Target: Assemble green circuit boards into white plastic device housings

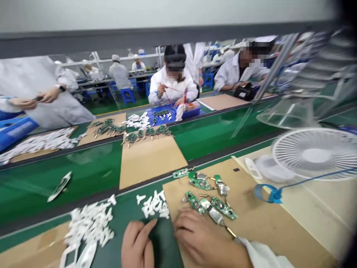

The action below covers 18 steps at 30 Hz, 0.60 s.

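My left hand (137, 243) rests low at the table's front edge on the green surface, its fingers curled together with the thumb out; I cannot see anything in it. My right hand (200, 238), in a white sleeve, lies on the near edge of a cardboard sheet (259, 219), fingers bent downward just short of several green circuit boards (208, 193) with small silver parts attached. A small heap of white plastic pieces (154, 204) sits just beyond both hands.
A larger heap of white pieces (89, 223) lies at the left. A white fan (315, 152) and a blue wrist strap (267, 193) sit at the right. A green conveyor belt (83, 175) carries a single part (60, 186). People in white coats work across it.
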Tool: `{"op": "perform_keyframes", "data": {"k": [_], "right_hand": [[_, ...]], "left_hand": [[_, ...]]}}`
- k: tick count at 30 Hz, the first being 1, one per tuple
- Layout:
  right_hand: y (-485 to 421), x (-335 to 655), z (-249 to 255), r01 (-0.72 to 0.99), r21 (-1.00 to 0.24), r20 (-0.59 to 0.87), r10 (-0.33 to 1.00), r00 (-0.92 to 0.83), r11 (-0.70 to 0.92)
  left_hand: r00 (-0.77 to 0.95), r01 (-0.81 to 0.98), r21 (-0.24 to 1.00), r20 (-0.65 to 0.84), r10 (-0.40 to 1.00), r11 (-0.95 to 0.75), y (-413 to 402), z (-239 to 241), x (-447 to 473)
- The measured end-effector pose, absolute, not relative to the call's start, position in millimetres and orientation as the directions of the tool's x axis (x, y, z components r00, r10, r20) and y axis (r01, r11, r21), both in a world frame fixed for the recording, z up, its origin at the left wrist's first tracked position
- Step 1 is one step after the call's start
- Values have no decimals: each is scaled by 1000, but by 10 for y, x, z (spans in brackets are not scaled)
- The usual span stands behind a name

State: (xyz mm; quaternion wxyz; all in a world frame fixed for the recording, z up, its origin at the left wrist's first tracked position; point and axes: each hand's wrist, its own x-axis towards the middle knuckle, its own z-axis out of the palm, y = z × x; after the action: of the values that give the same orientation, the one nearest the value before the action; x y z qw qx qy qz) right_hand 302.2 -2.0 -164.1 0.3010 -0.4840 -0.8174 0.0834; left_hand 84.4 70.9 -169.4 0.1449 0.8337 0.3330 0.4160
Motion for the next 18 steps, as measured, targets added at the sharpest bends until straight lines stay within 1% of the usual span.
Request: {"op": "perform_keyframes", "data": {"k": [3,7,9,11,13,14,16,18], "right_hand": [[-29,3030,-1586,705,-464,423,833,-356,537],[-25,3054,-1603,677,-478,438,821,-368,559],[-38,3063,-1585,686,-487,431,832,-349,540],[-56,3051,-1528,728,-485,392,865,-314,485],[-61,3009,-1432,792,-449,330,901,-283,413],[-53,2981,-1374,828,-412,294,915,-275,381],[-11,2929,-1257,890,-324,231,939,-254,321],[60,2916,-1170,933,-258,204,958,-202,252]], "left_hand": [[419,496,495,583,696,-713,676,-1586,848],[328,571,472,618,714,-671,695,-1514,831],[256,597,489,636,728,-636,700,-1492,805],[184,598,533,635,750,-598,680,-1454,771],[159,586,582,599,784,-564,627,-1392,732],[177,583,599,565,806,-549,590,-1355,712],[252,581,617,484,838,-531,505,-1278,670],[322,584,619,416,850,-524,414,-1211,620]]}}
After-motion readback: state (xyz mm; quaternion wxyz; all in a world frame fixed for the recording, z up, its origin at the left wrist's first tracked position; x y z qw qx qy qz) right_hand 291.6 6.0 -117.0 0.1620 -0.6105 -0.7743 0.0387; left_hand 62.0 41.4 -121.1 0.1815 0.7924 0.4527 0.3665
